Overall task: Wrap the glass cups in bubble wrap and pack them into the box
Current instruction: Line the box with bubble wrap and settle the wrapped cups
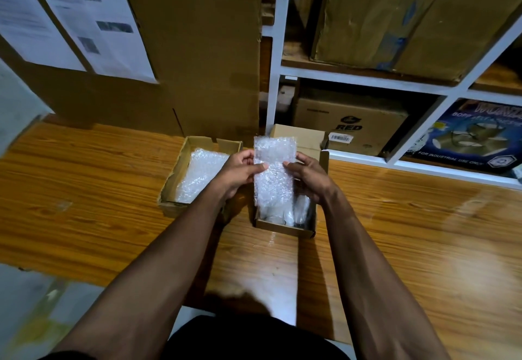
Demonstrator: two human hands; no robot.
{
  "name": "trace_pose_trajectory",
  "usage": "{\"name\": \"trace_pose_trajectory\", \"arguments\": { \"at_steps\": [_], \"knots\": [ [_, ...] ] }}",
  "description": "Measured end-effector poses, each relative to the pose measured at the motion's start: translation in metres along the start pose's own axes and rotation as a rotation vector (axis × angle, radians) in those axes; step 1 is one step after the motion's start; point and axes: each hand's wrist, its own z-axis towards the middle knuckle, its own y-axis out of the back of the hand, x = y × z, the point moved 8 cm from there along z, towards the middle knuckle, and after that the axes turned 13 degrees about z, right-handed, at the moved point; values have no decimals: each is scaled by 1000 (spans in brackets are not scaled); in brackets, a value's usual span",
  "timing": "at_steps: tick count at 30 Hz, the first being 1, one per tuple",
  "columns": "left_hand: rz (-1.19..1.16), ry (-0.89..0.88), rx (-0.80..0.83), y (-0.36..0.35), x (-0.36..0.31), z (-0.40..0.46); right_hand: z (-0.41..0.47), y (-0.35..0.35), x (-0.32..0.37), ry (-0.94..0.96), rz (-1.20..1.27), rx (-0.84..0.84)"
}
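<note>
You've got two open boxes (169,190) on tabletop (84,204), one bubble wrap sheet (272,173) held up, two hands (236,174) on it, two papers (93,15) on wall.

Just one view here, a wide-angle cam on the person's head, looking forward and down along both forearms. It sits close above the bench (395,218), with shelving (364,73) rising beyond the fingers (291,164) and the edges bending from the lens.

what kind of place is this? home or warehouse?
Most likely a stockroom or packing area. White shelving holds large cardboard cartons, printed sheets are stuck up on the left, and both hands hold bubble wrap over a small open box on a wooden table.
</note>
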Motion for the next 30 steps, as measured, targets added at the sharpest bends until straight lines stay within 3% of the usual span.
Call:
{"name": "trace_pose_trajectory", "arguments": {
  "at_steps": [7,12,19,30],
  "knots": [
    [-11,-90,8,1,-17,0,9,11,14,151,-61,-3],
    [-9,-69,-19,2,-19,-1,7,10,13,118,-30,19],
    [-239,-28,18,0,-12,-1,7,16,14,123,13,-7],
    [-38,-18,59,-8,-6,3,13,19,16,154,-36,-23]
  ]
}}
